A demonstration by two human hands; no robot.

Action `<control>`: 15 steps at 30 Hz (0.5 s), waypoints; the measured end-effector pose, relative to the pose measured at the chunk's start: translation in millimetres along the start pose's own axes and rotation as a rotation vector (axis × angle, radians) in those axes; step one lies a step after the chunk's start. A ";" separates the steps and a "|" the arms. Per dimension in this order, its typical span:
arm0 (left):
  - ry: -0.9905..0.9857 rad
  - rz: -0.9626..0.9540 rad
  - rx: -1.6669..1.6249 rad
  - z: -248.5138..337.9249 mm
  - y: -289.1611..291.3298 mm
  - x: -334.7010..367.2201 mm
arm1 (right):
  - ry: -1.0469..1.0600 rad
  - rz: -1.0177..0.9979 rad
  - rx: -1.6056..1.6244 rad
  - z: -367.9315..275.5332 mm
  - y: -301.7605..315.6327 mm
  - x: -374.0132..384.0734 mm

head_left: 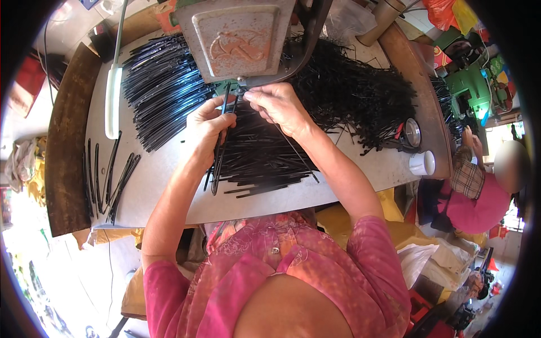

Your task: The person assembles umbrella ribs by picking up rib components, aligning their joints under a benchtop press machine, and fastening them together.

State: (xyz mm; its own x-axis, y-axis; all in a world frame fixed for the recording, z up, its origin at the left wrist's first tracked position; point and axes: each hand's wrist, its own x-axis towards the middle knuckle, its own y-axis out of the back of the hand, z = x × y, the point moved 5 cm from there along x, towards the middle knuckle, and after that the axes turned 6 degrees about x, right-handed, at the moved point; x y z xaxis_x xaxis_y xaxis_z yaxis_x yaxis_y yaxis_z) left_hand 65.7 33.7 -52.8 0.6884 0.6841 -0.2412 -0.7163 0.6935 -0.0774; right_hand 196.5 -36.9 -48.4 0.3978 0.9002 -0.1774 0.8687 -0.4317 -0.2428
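Note:
My left hand (204,128) is closed around a few long thin black rods (216,163), which stand up past the fingers and hang down below the palm. Close beside it, my right hand (284,110) pinches at the rods' upper ends, just under the head of a grey machine (241,42). Another slender black rod (295,147) slants from beneath my right palm toward the table's front. Below both hands spreads a pile of black rods (259,155). The exact contact point at the machine is partly hidden by fingers.
A neat row of black rods (163,93) lies left, a tangled black heap (355,90) right. A lit tube lamp (113,101) and several loose rods (110,180) are at left. A white mug (421,163) stands near the wooden rim (422,84). Another person (476,197) sits far right.

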 end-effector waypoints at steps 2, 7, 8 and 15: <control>0.010 0.002 0.005 0.1 -0.4 -0.6 | -0.013 0.006 0.005 1.1 0.5 -0.1; 0.022 0.012 -0.014 -0.4 0.4 -1.1 | -0.098 0.023 0.064 3.4 -0.2 -0.7; 0.022 0.010 -0.014 0.2 1.1 -1.8 | -0.098 0.025 0.063 3.2 0.8 -1.3; 0.104 -0.091 0.005 1.5 5.5 -9.7 | -0.144 -0.053 0.115 6.6 0.8 -14.0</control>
State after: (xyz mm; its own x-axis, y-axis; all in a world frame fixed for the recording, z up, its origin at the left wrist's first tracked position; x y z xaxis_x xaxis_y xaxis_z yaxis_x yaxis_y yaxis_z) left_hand 55.2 31.2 -49.4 0.7347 0.5912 -0.3326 -0.6506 0.7530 -0.0987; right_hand 189.7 -50.1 -52.5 0.2992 0.9077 -0.2942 0.8446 -0.3954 -0.3610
